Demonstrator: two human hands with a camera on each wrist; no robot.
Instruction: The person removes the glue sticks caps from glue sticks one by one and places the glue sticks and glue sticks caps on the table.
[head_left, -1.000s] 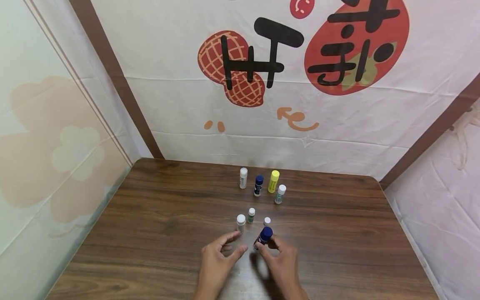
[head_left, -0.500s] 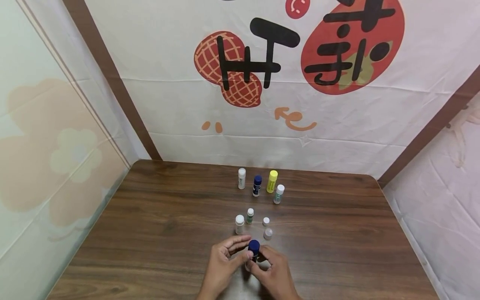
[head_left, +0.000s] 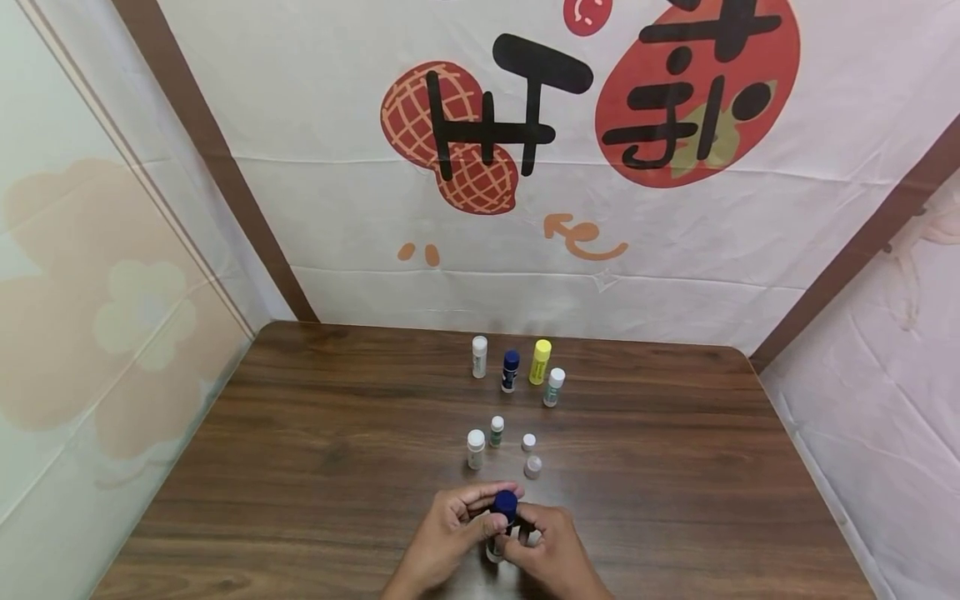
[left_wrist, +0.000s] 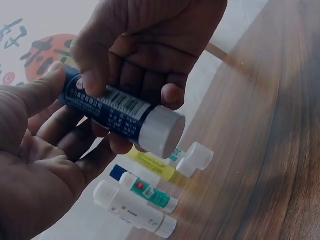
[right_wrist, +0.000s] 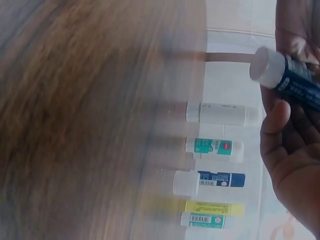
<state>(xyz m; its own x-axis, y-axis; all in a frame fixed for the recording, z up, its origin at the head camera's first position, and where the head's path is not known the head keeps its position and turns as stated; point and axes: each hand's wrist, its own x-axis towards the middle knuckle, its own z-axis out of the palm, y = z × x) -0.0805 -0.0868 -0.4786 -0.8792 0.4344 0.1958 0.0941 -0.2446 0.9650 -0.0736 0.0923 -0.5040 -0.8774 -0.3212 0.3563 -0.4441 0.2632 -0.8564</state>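
Note:
A dark blue glue stick (head_left: pixel 505 502) with a white base is held by both hands, raised above the table. My left hand (head_left: pixel 442 537) pinches its blue cap end between thumb and fingers. On the barrel, lower down, my right hand (head_left: pixel 551 552) grips with its thumb and fingers. In the left wrist view the glue stick (left_wrist: pixel 120 112) lies slanted across the picture, with a printed barcode label and its white base toward the camera. The right wrist view catches the base end of the glue stick (right_wrist: pixel 267 67), with part of the barrel cut off by the frame edge.
Past the hands stand a white glue stick (head_left: pixel 476 450), a small green one (head_left: pixel 497 432) and two small whitish caps (head_left: pixel 533 467). Farther back are white (head_left: pixel 479 357), blue (head_left: pixel 510 372), yellow (head_left: pixel 540 362) and green-and-white (head_left: pixel 554 387) glue sticks. A printed cloth hangs behind the table (head_left: pixel 337 450).
The right hand has brought the blue glue stick left and nearer the body. My left hand, holding nothing a second ago, has come to its cap and now pinches it.

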